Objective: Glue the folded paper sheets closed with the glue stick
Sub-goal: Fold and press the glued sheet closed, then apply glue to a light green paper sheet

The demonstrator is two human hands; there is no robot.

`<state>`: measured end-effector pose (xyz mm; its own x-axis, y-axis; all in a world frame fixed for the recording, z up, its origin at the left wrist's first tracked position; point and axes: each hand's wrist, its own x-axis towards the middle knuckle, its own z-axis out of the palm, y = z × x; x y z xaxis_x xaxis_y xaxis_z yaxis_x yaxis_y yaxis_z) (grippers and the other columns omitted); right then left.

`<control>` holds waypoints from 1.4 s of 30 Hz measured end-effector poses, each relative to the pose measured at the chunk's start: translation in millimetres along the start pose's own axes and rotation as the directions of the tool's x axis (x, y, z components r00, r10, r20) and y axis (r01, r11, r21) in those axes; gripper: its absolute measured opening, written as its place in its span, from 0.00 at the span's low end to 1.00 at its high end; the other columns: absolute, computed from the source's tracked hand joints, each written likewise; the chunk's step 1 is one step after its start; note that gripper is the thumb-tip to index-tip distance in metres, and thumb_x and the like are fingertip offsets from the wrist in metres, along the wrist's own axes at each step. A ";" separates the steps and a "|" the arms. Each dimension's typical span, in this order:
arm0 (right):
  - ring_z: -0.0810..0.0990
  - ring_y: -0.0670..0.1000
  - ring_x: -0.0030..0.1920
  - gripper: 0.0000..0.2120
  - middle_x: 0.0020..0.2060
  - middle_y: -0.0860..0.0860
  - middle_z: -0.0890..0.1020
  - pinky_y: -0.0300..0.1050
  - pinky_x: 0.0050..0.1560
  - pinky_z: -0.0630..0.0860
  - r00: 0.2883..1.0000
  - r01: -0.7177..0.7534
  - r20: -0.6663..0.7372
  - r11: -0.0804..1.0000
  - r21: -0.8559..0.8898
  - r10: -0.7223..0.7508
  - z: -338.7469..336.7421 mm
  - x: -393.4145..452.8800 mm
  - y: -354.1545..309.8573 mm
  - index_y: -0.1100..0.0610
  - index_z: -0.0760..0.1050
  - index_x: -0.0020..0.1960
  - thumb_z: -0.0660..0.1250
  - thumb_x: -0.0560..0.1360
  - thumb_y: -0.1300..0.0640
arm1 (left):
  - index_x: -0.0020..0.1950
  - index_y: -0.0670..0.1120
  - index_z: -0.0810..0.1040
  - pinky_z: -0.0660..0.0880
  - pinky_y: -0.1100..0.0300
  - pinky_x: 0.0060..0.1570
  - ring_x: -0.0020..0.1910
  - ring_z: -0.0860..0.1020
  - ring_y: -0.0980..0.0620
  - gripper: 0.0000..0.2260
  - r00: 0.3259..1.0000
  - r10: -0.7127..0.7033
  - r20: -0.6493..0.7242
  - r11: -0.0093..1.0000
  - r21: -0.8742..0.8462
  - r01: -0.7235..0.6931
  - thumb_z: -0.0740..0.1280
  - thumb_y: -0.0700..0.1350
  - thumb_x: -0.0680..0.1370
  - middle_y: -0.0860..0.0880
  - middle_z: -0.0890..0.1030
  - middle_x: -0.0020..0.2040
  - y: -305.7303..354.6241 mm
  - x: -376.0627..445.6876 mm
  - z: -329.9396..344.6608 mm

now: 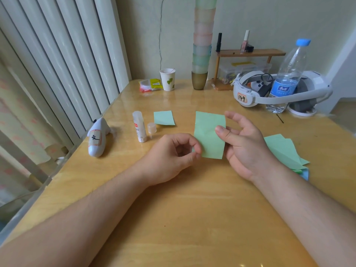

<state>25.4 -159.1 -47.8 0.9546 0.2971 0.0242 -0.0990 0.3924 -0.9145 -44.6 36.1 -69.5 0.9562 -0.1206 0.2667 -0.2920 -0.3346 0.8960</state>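
Standing upright on the bench (192,209), the glue stick (139,126) waits uncapped, its cap (151,128) just beside it, up and to the left of the left hand (169,157). That hand, the nearer one, pinches the lower left corner of the folded paper sheet (209,134), held long axis upright. The right hand (242,141) pinches its right edge, other fingers spread.

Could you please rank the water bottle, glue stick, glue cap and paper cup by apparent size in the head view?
1. water bottle
2. glue stick and paper cup: too alike, and the cup is farther away
3. glue cap
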 end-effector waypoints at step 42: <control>0.79 0.56 0.41 0.04 0.41 0.50 0.78 0.53 0.42 0.78 0.975 0.221 0.217 0.219 -0.950 -0.040 84.3 117.5 65.5 0.50 0.73 0.41 0.66 0.68 0.57 | 0.57 0.60 0.78 0.77 0.57 0.38 0.37 0.77 0.58 0.18 0.840 -0.301 -0.451 0.950 -0.214 0.226 0.70 0.39 0.76 0.52 0.78 0.45 -10.7 23.3 -11.2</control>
<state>107.4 -25.2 -70.8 0.8739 0.4632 0.1476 0.4560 -0.6758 -0.5791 -19.0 47.4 -68.9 0.8998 0.4211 0.1142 -0.0573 -0.1453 0.9877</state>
